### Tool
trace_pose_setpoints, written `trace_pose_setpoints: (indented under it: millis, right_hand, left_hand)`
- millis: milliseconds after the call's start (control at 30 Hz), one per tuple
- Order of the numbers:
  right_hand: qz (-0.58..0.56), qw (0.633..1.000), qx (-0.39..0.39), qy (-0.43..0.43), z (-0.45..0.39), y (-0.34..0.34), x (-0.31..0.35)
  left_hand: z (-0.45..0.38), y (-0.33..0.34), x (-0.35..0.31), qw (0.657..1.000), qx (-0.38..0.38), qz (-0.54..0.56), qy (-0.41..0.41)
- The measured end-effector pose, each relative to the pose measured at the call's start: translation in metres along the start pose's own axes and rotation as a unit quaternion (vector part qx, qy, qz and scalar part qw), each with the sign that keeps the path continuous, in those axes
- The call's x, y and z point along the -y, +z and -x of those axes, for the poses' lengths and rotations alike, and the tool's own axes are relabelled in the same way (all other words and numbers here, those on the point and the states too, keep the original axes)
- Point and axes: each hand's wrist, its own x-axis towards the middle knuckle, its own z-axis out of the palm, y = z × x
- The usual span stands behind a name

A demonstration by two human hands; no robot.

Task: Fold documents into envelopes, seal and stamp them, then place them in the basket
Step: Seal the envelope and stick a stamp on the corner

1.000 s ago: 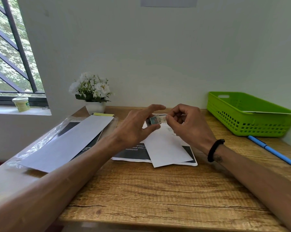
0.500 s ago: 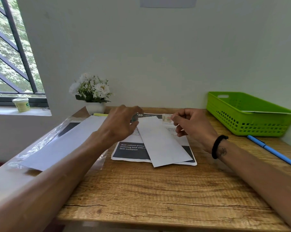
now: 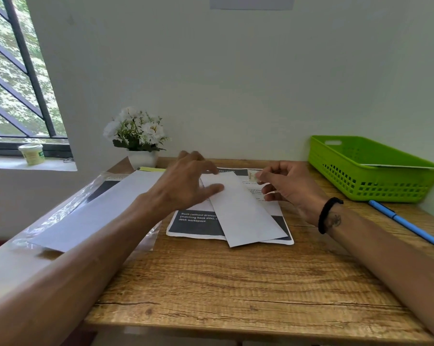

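The left hand [image 3: 186, 186] rests on the top of a white envelope [image 3: 243, 211] with the thumb stretched out; the right hand [image 3: 286, 188] pinches a small stamp [image 3: 253, 176]; a green basket [image 3: 370, 181] stands on the desk [image 3: 236, 283].

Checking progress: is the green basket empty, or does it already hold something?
Not empty. A flat white sheet or envelope lies inside the green basket, its edge showing above the near wall. Which, cannot tell.

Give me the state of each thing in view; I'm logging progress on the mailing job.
envelope: flat on printed sheet, unstamped
stamp: pinched in right hand
left hand: fingers on envelope's far end
basket: holds one flat white item
blue pen: lying on desk
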Motion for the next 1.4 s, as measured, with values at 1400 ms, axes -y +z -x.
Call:
trace_pose_setpoints:
  millis: [1400]
  right_hand:
    - [0.267, 0.918, 0.268, 0.122, -0.013, -0.054, 0.019]
  left_hand:
    - [0.010, 0.021, -0.052, 0.972, 0.176, 0.088, 0.131]
